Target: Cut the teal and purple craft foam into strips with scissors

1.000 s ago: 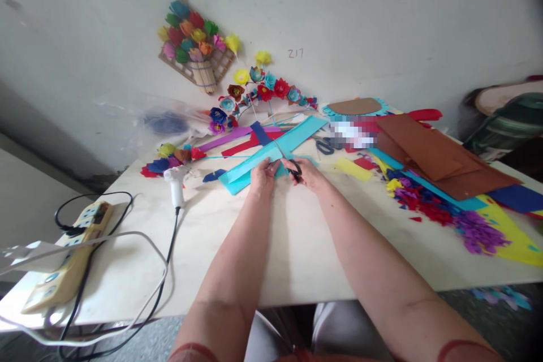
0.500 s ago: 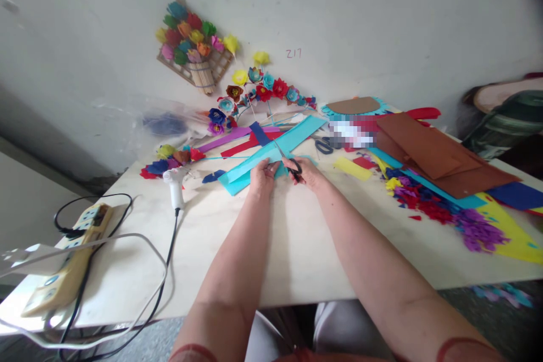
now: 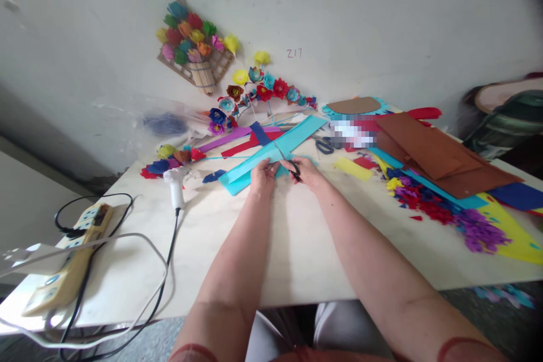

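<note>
My right hand (image 3: 309, 174) grips black-handled scissors (image 3: 295, 171) by the loops, the blades pointing up and left over turquoise paper. My left hand (image 3: 263, 177) is closed on the near edge of that turquoise paper (image 3: 248, 167), its fingertips close to the blades. Whether the blades are cutting into the sheet I cannot tell. A long turquoise strip (image 3: 303, 130) runs diagonally behind my hands. Beyond it lie a dark blue strip (image 3: 259, 133) and red paper (image 3: 237, 146). A second pair of scissors (image 3: 324, 145) rests to the right of the strip.
On the left are a white glue gun (image 3: 173, 186) with a cord and a power strip (image 3: 70, 260). Paper flowers (image 3: 263, 90) stand at the back. Brown sheets (image 3: 441, 153), colourful scraps (image 3: 428, 203) and yellow paper (image 3: 517, 237) cover the right side.
</note>
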`<state>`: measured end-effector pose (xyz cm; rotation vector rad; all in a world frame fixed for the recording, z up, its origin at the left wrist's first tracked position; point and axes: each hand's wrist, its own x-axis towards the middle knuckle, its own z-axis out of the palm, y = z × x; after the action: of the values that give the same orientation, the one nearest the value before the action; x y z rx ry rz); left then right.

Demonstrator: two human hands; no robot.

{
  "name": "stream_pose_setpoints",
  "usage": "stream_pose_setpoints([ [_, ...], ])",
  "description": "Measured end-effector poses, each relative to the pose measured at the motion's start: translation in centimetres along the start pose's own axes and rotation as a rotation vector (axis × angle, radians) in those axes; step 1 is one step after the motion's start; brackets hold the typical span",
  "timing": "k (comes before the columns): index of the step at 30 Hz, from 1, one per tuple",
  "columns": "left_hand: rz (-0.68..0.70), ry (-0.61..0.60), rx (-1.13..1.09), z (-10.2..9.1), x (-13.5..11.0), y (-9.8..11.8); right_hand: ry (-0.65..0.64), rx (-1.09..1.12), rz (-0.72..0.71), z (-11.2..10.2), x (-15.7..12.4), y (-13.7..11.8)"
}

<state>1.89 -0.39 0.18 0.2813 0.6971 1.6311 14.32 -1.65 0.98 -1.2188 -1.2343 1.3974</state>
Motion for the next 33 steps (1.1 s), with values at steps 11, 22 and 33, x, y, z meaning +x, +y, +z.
stream_pose_setpoints([
  [11,0.009,0.046,-0.028,-0.1,0.2,-0.1,0.063,0.029,0.005,0.1,0.3,0.2],
  [22,0.007,-0.002,-0.041,-0.2,0.1,0.0,-0.051,0.038,-0.037,-0.1,-0.6,-0.5],
  [33,0.003,0.015,-0.032,-0.2,0.3,0.0,-0.122,-0.025,-0.040,-0.3,-0.8,-0.7],
])
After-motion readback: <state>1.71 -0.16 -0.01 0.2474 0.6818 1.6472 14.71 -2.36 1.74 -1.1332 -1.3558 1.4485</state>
